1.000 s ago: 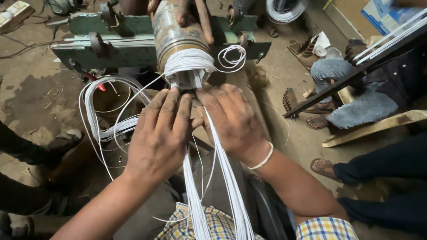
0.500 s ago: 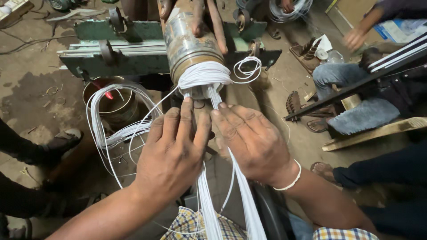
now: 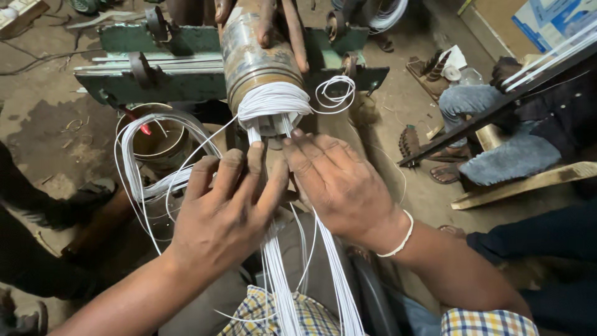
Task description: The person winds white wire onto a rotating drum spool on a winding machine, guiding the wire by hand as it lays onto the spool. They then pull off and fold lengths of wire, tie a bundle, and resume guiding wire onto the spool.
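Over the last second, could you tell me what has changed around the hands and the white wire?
Both hands spread slightly apart: the left hand drew back, the right hand shifted rightward. The fingertips stay pressed on the white wire strands below the metal cylinder. The wire winding is unchanged.

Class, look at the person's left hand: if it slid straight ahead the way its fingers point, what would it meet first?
Probably the bundle of white wire wound round the end of the rusty metal cylinder. The left hand points up toward it, fingertips just short; depth is unclear.
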Demonstrator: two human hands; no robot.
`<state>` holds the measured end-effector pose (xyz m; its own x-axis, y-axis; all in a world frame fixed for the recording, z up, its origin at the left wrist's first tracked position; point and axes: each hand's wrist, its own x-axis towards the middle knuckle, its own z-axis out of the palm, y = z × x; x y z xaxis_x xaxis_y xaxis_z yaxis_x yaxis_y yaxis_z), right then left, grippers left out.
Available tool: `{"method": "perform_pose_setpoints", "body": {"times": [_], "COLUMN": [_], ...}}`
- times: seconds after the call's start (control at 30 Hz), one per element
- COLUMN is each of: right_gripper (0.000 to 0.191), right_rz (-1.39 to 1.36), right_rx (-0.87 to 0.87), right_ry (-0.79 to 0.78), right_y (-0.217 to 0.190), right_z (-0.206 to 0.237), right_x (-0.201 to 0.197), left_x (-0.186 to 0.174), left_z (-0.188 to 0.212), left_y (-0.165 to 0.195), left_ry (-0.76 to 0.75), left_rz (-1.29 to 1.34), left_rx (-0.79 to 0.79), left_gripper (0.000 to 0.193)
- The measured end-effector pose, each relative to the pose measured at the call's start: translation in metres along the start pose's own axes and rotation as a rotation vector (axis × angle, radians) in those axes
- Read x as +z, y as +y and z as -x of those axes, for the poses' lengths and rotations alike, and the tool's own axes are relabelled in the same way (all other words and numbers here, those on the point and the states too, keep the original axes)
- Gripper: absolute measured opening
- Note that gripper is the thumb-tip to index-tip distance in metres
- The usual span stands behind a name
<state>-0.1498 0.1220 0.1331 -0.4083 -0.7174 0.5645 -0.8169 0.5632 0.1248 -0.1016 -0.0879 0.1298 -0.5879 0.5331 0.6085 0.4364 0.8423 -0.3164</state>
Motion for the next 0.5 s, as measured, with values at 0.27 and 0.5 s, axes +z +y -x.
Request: {"method": "perform_pose_setpoints", "body": {"times": [0.27, 0.5], "right_gripper": [0.05, 0.046], "right_rz": [0.035, -0.004], "right_rx": [-0.065, -0.085], "right_ry": [-0.048, -0.104], "right_y": [0.007, 0.011], "right_z": [-0.011, -0.012], "right_x": [-0.007, -0.014], "left_x": [-0.002, 0.002], "left_z": [-0.015, -0.014], "left_y": [0.003, -0.003], "left_ry": [-0.148, -0.127], "left_rz": [0.042, 0.065], "left_rx": [-0.041, -0.077], "left_gripper": [0.077, 0.067]}}
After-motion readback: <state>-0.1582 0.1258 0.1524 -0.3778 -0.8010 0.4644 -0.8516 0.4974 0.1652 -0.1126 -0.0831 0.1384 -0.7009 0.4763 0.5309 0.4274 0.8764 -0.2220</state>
